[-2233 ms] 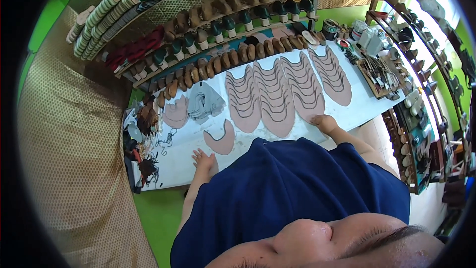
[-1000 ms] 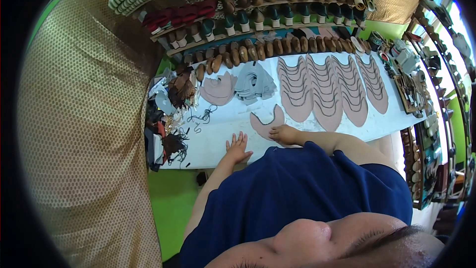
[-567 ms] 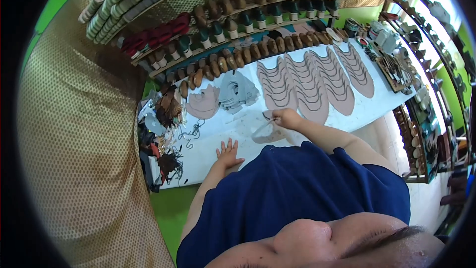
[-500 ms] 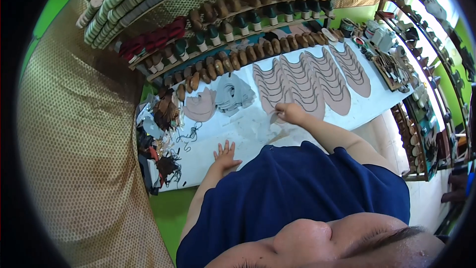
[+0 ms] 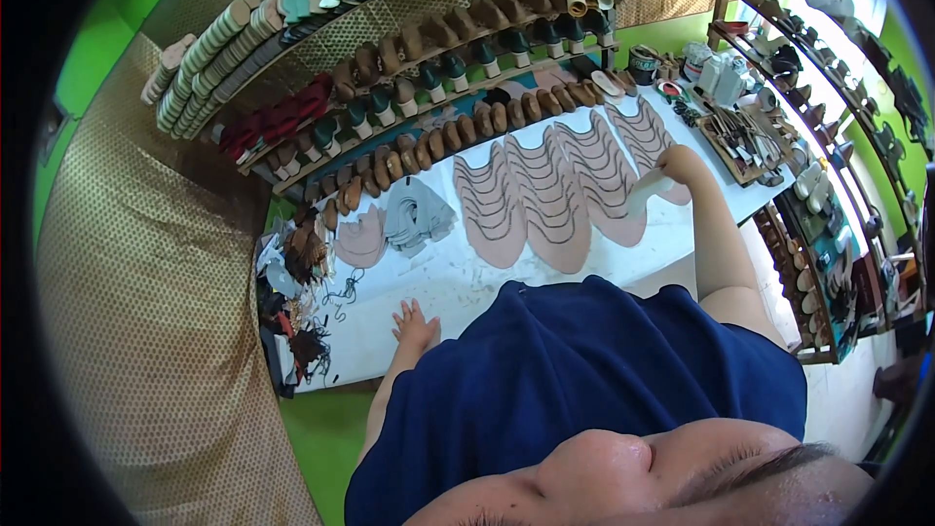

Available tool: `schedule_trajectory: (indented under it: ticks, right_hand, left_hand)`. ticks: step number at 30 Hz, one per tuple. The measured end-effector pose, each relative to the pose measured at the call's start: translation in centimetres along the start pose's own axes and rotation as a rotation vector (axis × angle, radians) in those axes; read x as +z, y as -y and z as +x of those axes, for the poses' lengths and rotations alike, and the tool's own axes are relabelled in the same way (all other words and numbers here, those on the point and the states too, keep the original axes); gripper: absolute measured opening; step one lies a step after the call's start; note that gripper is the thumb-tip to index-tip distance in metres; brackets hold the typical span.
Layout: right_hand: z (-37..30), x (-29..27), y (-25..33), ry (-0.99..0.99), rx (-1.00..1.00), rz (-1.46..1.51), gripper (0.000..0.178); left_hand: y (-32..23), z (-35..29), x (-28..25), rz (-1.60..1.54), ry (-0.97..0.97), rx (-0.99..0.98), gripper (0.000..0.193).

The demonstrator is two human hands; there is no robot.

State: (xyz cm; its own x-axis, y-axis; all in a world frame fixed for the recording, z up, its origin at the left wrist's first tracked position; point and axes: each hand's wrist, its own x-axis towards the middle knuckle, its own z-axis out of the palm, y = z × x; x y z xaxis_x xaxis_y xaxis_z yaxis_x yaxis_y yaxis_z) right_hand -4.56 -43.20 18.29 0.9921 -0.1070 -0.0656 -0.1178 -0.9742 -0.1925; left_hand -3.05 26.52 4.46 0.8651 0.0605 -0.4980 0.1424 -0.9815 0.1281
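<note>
My right hand (image 5: 684, 167) is over the right end of the white table (image 5: 409, 282), closed on a thin, pale, see-through sheet (image 5: 644, 191). The sheet hangs from my fingers over the lower parts of the two right-hand rows of overlapping pinkish-beige shoe upper pieces (image 5: 555, 244). These curved pieces have dark edges and lie fanned in several long rows. Near the table's front edge my left hand (image 5: 416, 327) rests flat with its fingers spread, holding nothing. Left of the rows lie a stack of grey curved pieces (image 5: 414, 214) and some pink ones (image 5: 361, 242).
Wooden shoe lasts (image 5: 438, 141) line the table's back, below shelves of shoes (image 5: 453, 66). Scraps and dark cords (image 5: 310, 346) clutter the left end. A tray of tools (image 5: 745, 141) sits at the right end, beside a shoe rack (image 5: 808, 185).
My right hand has moved right and away from me, carrying the pale sheet up from the table's middle. My left hand stays flat near the front edge. The view has shifted slightly.
</note>
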Motion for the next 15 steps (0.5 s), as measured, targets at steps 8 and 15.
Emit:
schedule_trajectory:
  ticks: [8, 15]
  right_hand:
    - [-0.3, 3.3, -8.6, -0.367, 0.148, 0.058, 0.026]
    - [-5.4, 14.9, -14.3, -0.086, 0.011, -0.014, 0.027]
  left_hand:
    - [-3.4, -1.6, 3.3, -0.074, -0.085, -0.151, 0.086]
    - [-4.5, -2.5, 4.4, -0.052, -0.063, -0.135, 0.089]
